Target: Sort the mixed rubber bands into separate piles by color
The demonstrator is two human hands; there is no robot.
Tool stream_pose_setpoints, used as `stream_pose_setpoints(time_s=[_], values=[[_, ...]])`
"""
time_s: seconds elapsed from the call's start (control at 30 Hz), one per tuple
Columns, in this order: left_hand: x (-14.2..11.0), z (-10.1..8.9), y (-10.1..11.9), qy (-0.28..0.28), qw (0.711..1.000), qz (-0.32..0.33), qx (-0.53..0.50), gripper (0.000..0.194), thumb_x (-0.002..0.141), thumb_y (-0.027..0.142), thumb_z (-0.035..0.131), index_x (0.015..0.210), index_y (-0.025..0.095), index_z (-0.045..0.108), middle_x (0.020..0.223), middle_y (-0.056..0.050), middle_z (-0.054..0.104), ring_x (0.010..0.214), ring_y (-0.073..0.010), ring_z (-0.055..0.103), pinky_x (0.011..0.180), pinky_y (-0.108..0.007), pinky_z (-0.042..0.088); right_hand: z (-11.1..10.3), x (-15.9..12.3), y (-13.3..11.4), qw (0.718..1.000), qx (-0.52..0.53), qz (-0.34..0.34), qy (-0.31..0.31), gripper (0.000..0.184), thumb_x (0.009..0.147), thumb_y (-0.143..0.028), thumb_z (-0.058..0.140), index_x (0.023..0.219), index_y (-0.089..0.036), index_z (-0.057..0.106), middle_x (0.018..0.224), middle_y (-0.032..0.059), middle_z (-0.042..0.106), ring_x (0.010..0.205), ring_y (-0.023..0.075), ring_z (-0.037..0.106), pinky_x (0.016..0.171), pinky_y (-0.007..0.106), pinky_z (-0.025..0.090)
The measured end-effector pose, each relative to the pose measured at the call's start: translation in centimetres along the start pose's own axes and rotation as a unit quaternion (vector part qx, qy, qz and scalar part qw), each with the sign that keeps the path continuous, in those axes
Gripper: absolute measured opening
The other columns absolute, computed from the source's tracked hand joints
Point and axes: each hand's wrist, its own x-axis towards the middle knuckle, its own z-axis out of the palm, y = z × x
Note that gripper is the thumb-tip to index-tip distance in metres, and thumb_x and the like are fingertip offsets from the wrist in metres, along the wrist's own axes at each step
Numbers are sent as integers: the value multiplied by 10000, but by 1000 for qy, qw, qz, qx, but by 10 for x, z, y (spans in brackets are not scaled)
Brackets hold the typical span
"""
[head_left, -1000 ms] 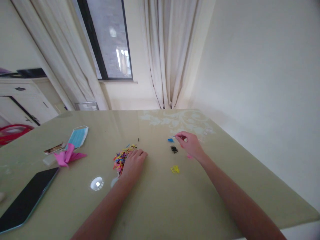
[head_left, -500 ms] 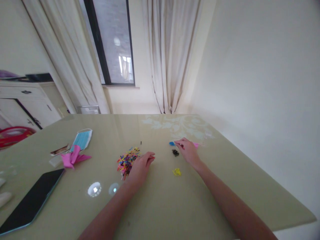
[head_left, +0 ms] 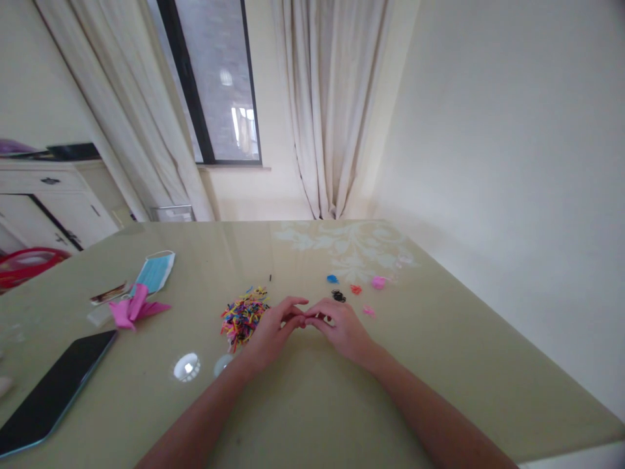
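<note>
Left hand [head_left: 275, 327] and right hand [head_left: 343, 329] meet at the fingertips, grip unclear; the tangled, thin-stranded heap [head_left: 240, 319] stretches near-left to far-right.

Stretching out as a glossy beige table [head_left: 312, 417]. Bearing a heap of small mixed-coloured bands [head_left: 241, 319] near the middle. Carrying, right of that, a blue cluster [head_left: 333, 279], a black cluster [head_left: 338, 296], an orange-red cluster [head_left: 356, 289] and two pink clusters [head_left: 378, 283]. Supporting, leftward, a blue mask [head_left: 157, 273], a pink folded piece [head_left: 133, 309] and a black-screened device [head_left: 58, 391].
</note>
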Motion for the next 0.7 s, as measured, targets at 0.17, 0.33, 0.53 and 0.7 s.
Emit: stream_pose_setpoints(time_s=[0.17, 0.33, 0.53, 0.7], values=[[-1, 0, 3, -7, 999, -13, -35, 332, 938, 365, 636, 1226, 203, 671, 904, -58, 791, 873, -201, 735, 832, -340, 568, -5, -1, 0, 1000, 1, 16, -6, 141, 1008, -259, 680, 977, -220, 812, 896, 36, 789, 812, 169, 702, 782, 287, 524], [-3, 2, 6, -31, 997, -22, -66, 360, 938, 400, 672, 1241, 206, 677, 926, -53, 764, 882, -188, 711, 836, -325, 566, -6, -1, 3, 999, -38, 6, 16, 175, 1032, -282, 645, 970, -228, 800, 891, 42, 781, 821, 179, 702, 768, 293, 517], [-3, 3, 13, -2, 999, -16, -37, 256, 935, 420, 689, 1034, 187, 731, 935, -63, 755, 865, -185, 695, 811, -303, 556, -5, -5, 7, 996, -86, -3, 10, 180, 1036, -300, 641, 992, -204, 786, 907, 61, 777, 847, 196, 703, 776, 309, 523], [-4, 3, 16, 23, 1000, -4, 10, 224, 927, 406, 690, 971, 200, 767, 950, -63, 786, 885, -201, 713, 838, -314, 543, -8, -7, 4, 996, -86, -12, 11, 196, 1048, -314, 620, 1009, -218, 786, 905, 55, 771, 844, 197, 703, 771, 314, 523]])
